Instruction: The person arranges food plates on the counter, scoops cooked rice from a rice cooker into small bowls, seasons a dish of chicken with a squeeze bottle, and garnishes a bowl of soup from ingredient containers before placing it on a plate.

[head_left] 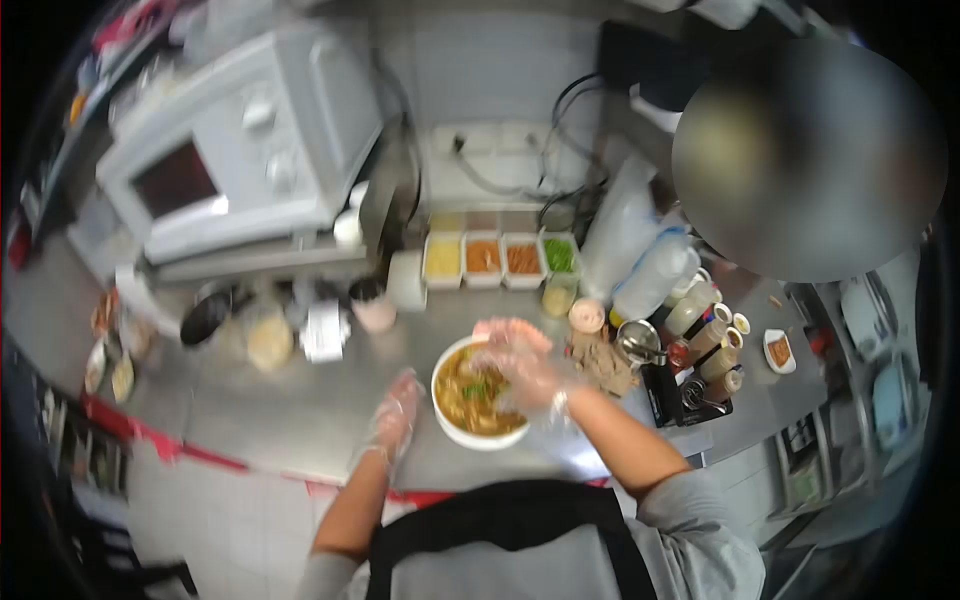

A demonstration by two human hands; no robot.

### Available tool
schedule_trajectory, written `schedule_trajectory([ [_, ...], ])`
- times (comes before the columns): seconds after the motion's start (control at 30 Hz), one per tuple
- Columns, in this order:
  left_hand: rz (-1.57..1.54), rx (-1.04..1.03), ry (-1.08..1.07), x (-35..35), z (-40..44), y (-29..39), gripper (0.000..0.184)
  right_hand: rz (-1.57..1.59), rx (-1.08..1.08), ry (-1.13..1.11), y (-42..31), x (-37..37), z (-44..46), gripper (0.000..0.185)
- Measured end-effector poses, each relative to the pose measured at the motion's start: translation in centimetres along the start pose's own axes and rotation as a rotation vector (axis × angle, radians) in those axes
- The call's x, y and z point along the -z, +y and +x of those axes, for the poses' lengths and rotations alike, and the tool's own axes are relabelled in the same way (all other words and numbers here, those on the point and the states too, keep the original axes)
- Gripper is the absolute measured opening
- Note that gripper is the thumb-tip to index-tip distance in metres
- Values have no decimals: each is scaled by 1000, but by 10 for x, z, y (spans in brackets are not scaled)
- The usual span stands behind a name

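Note:
A white bowl (440, 425) of brown soup or curry with chunks and green garnish in its middle stands on the steel counter before me. Above its right side is my right hand (525, 375), in a clear plastic glove; motion smears the fingers, so their grip is unclear. My left hand (398, 410), gloved too, rests just left of the bowl, apart from it, with fingers stretched out and nothing held. Behind the bowl's rim lies something pink (515, 332), partly covered by my right hand.
Small containers of yellow, orange, brown and green toppings (560, 255) line the wall. Sauce bottles (722, 360), a metal pot (638, 342) and a crumpled brown cloth or paper (600, 365) stand to the right. A white microwave-like appliance (330, 110) sits on a raised shelf at left.

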State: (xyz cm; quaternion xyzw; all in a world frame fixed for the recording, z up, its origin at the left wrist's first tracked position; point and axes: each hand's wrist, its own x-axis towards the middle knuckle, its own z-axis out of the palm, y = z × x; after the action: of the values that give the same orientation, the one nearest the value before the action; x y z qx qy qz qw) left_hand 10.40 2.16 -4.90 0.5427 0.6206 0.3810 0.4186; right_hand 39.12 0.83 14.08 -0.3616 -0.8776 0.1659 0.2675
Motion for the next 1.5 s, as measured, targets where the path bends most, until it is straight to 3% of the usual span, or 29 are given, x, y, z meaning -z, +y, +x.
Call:
schedule_trajectory([
  [0.03, -103, -47, -176, 10, -28, 61, 61, -73, 26, 48, -14, 4, -14, 54],
  [0.07, -304, -79, -314, 3, -15, 58, 66, -51, -43, 230, -26, 5, -30, 51],
  [0.13, -379, -47, -570, 1, 7, 64, 70, 440, -738, 385, -43, -9, -59, 39],
  [0.17, -417, -14, -695, 1, 17, 64, 71, 175, -619, 536, -10, -53, -93, 37],
  [0.23, -328, 122, -715, -3, 43, 52, 76, 193, -757, 659, -8, -79, -105, 37],
  [0.3, -298, 200, -766, -3, 52, 57, 80, 808, -1227, 583, -36, -89, -108, 42],
  [0.4, -305, 231, -841, 6, 27, 97, 80, 44, -823, 624, -1, -152, -113, 52],
  [0.6, -271, 257, -797, 2, 35, 80, 65, 336, -953, 640, 15, -155, -95, 53],
  [0.77, -391, 227, -881, 2, 14, 83, 72, 279, -1114, 493, -19, -122, -91, 50],
  [0.87, -428, 238, -834, 0, -10, 88, 72, 542, -1338, 591, -11, -134, -98, 51],
  [1.03, -370, 109, -824, -12, -47, 99, 78, 518, -1300, 554, -85, -67, -131, 59],
  [1.1, -343, 81, -810, -17, -72, 114, 80, 535, -1284, 598, -83, -64, -154, 60],
  [1.17, -352, 89, -758, -34, -103, 136, 78, 545, -1253, 671, -63, -81, -183, 60],
  [1.3, -409, 46, -810, -83, -165, 183, 73, 575, -1229, 777, -99, -17, -236, 59],
  [1.4, -436, 55, -852, -141, -202, 208, 74, 407, -1263, 736, -65, -6, -300, 60],
  [1.5, -463, 76, -905, -200, -234, 223, 75, 490, -1254, 786, -69, 33, -360, 64],
])
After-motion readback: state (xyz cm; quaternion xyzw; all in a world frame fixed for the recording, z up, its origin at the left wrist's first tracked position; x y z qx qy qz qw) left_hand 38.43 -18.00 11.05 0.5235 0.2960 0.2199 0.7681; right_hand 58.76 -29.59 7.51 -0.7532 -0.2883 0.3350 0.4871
